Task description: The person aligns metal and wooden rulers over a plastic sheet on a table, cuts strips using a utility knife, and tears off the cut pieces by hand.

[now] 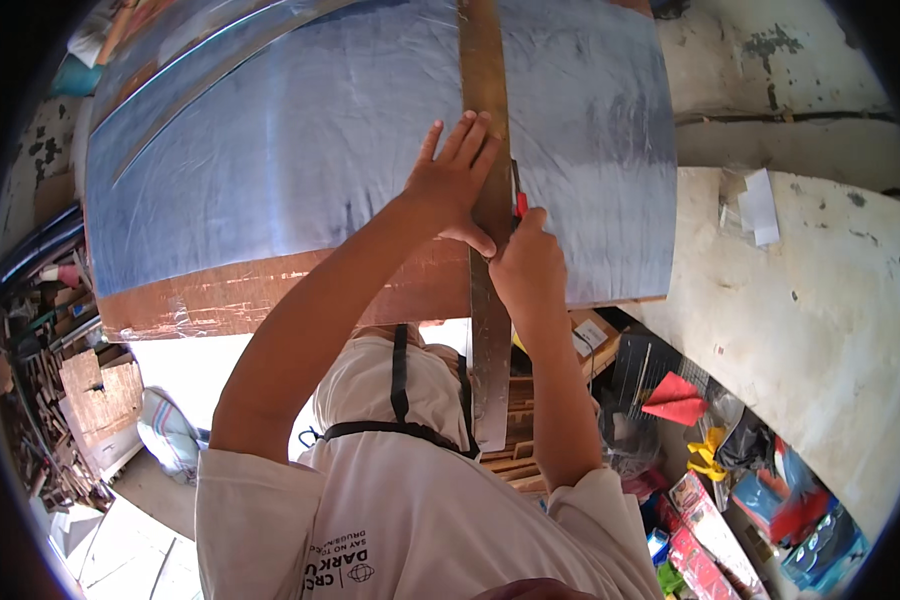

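Cutting along a straightedge on a big blue-filmed sheet

The sheet (pixel 320 150) fills the bench, its brown board edge nearest. A long metal ruler (pixel 488 200) lies across it, pinned flat by the left hand (pixel 455 180), fingers spread. The right hand (pixel 525 262) is fisted round a red-handled knife (pixel 519 200), just beside the ruler's right edge.

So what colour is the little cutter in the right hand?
Red, with a dark blade end: the cutter in the right hand, head view.
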`<state>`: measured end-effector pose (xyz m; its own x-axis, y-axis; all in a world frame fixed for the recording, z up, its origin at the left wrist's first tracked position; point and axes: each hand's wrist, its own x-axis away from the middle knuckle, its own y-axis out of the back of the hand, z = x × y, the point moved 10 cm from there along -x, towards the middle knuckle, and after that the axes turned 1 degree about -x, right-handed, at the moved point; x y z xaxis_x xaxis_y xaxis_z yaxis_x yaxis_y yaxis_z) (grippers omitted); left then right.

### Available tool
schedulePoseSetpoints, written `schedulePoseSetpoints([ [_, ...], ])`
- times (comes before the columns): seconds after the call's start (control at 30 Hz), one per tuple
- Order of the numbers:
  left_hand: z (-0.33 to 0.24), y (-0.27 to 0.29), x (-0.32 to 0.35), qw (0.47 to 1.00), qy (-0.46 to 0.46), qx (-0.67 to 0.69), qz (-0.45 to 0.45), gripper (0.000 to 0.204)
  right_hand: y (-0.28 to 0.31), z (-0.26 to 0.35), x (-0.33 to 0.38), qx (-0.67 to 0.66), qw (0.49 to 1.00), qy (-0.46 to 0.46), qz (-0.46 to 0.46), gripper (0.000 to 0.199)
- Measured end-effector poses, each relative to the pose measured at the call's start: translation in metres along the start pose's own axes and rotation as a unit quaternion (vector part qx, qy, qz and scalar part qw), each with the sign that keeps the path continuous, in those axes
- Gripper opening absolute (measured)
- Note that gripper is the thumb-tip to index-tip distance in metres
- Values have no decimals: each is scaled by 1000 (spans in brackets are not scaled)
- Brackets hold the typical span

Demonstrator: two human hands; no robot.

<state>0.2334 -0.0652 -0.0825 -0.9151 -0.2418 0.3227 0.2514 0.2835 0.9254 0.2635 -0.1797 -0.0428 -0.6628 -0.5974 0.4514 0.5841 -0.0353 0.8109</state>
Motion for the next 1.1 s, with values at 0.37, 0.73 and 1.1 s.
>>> schedulePoseSetpoints([
  [0.37, -3, 0, 0, 1000, 2, -3, 12, 151, 9, 8, -3, -10, 1000, -2, 13, 40],
  [0.73, -4, -2, -2, 998, 18, -53, 40, 152, 7, -1, -8, -3, 1000, 2, -13, 48],
  [1.1, -3, -2, -2, 999, 9, -38, 2, 152, -14, -24, 41, 16, 1000, 16, -6, 29],
])
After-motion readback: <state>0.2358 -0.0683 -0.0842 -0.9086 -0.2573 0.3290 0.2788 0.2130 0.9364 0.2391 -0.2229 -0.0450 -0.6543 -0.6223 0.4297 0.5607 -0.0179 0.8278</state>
